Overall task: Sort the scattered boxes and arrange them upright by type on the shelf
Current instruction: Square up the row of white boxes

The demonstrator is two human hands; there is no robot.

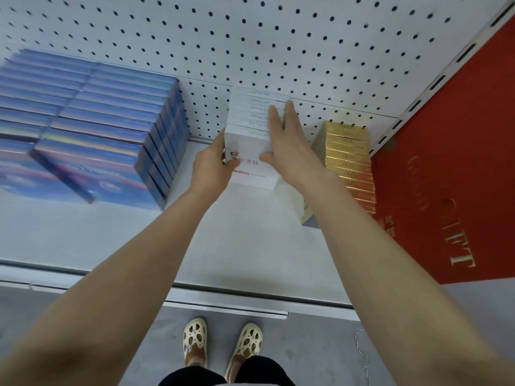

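Nearest the camera, two feet in cream perforated shoes [223, 341] stand on the grey floor, just in front of the shelf [117, 240], whose pale deck runs back to a white pegboard wall [250, 45]. Both bare forearms reach forward over the deck to a row of white boxes [250, 129] standing upright in the middle of the shelf, packed face to face, so the row's long axis runs from the front box back to the pegboard.

The left hand [213, 165] cups the left edge of the front white box, thumb on its printed face and fingers wrapped around the side. The right hand [284, 146] lies open and flat along the right side and top of the row, fingers stretched out toward the wall, thumb pressed on the front face. The row sits clamped between the two hands.

Left of them, well apart, blue iridescent boxes [106, 140] stand in two tight rows, leaning slightly. Just right of the right wrist, gold and orange boxes [351, 160] form another upright row running back, beside a red panel [446, 162] with gold lettering.
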